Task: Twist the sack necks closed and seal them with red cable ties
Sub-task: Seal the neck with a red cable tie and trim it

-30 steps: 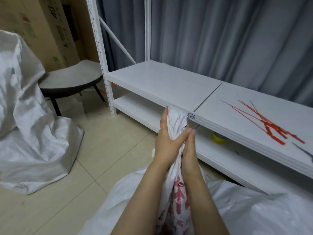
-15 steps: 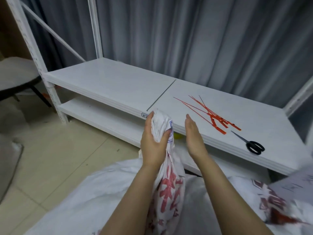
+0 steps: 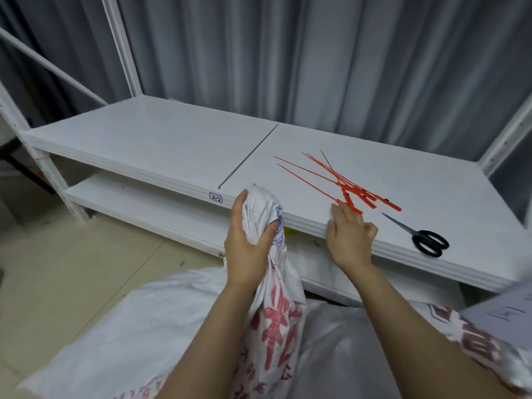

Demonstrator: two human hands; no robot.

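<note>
A white woven sack (image 3: 276,321) with red printing fills the bottom of the view. Its neck (image 3: 263,214) is bunched and upright, and my left hand (image 3: 247,249) grips it just below the top. Several red cable ties (image 3: 345,188) lie in a loose pile on the white shelf board (image 3: 172,148). My right hand (image 3: 349,240) is over the shelf's front edge with fingers stretched toward the near ends of the ties, fingertips close to or touching them. It holds nothing.
Black scissors (image 3: 426,240) lie on the shelf to the right of the ties. A lower shelf (image 3: 138,203) sits beneath. Grey curtains (image 3: 316,59) hang behind the white rack posts (image 3: 121,44). Tiled floor (image 3: 72,269) lies to the left.
My right hand let go of the sack neck and moved right and forward to the cable ties. The view swung right. My left hand kept its grip on the neck.
</note>
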